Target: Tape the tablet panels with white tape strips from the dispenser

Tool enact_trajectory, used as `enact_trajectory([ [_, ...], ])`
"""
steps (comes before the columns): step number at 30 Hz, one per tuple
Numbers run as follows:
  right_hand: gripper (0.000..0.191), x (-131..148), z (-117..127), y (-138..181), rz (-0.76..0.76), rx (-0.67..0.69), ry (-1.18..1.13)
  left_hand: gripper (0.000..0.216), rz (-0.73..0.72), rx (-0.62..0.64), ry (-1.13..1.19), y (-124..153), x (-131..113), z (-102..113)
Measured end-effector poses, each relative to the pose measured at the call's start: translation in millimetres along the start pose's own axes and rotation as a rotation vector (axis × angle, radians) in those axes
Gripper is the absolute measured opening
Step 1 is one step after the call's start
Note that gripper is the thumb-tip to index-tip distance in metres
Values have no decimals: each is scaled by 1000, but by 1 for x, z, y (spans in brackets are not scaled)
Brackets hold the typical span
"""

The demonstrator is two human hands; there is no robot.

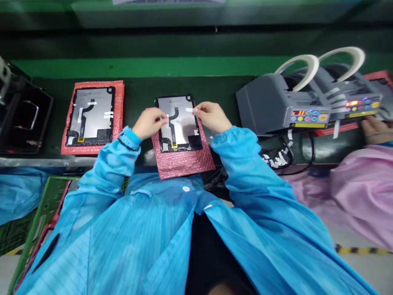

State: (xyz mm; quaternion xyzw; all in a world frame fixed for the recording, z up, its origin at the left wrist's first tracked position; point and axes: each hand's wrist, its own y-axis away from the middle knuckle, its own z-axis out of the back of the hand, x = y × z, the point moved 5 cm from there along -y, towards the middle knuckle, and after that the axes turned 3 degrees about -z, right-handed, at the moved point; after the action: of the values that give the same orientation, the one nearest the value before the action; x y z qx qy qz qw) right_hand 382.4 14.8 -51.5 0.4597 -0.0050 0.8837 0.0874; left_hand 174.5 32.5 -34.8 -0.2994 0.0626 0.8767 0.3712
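Note:
A tablet screen panel [182, 123] lies back side up, with a dark frame, a silvery middle and a black flex cable [172, 129] ending in a yellow tab. Beneath it is a pink bubble-wrap sleeve [187, 164]. My left hand [150, 122] is over the panel's left side, thumb and finger closed at a small white strip of tape beside the cable. At the right edge my right hand [213, 117] pinches another white tape strip [189, 110], which reaches onto the silvery surface.
A similar panel [92, 116] with white tape strips lies on pink bubble wrap to the left. Two grey tape dispensers [270, 104] with lit displays stand right. A black box [23, 110] is far left. A co-worker's hand [377, 129] and pink sleeve are at right.

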Motion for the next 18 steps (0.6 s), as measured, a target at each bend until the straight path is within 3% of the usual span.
enact_trajectory([
  [2,13,2,-14,-23,-68,54,89,21,155,-112,-89,-29,23,0],
  [6,14,4,-37,-46,-171,148,244,21,177,-58,-149,-61,41,-25],
  [10,13,7,-43,-54,-110,166,379,22,101,-55,-163,-61,42,-37],
  [18,15,8,-44,-55,-133,158,478,26,34,-47,-211,-52,37,-41],
])
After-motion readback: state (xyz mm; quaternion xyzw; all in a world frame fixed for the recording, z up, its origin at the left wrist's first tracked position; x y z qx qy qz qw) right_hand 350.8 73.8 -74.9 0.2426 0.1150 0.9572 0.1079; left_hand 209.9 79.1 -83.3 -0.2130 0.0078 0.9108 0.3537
